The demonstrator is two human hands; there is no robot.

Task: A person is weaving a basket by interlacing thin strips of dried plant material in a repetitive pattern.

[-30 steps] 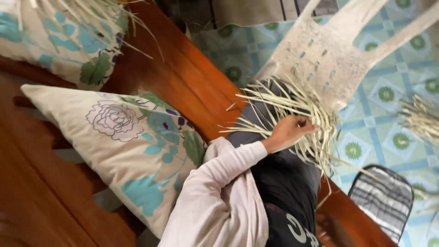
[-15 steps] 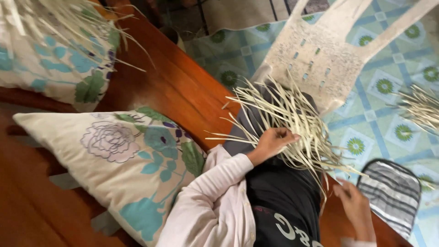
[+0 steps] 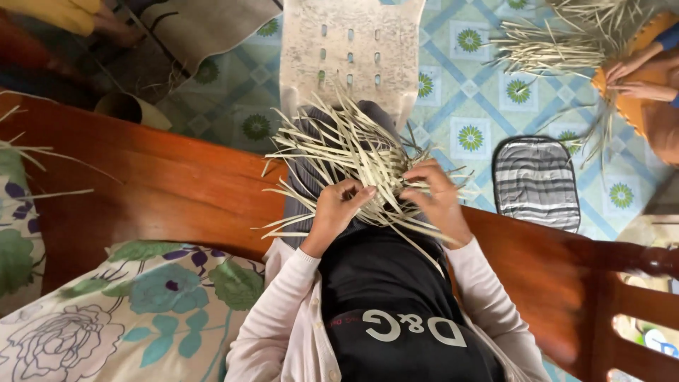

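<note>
Wooden bench (image 3: 163, 191), patterned tile floor (image 3: 467, 106)

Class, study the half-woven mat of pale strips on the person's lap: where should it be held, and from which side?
Hold the woven mat at its dense interlaced centre, coming from the near edge as the left hand and right hand do; the loose strip ends splay outward and offer no firm grip.

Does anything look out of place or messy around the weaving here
Nothing looks damaged. Both hands, left and right, grip the woven strips, whose loose ends splay unevenly. A few stray strips lie across the floral cushion at left.
</note>
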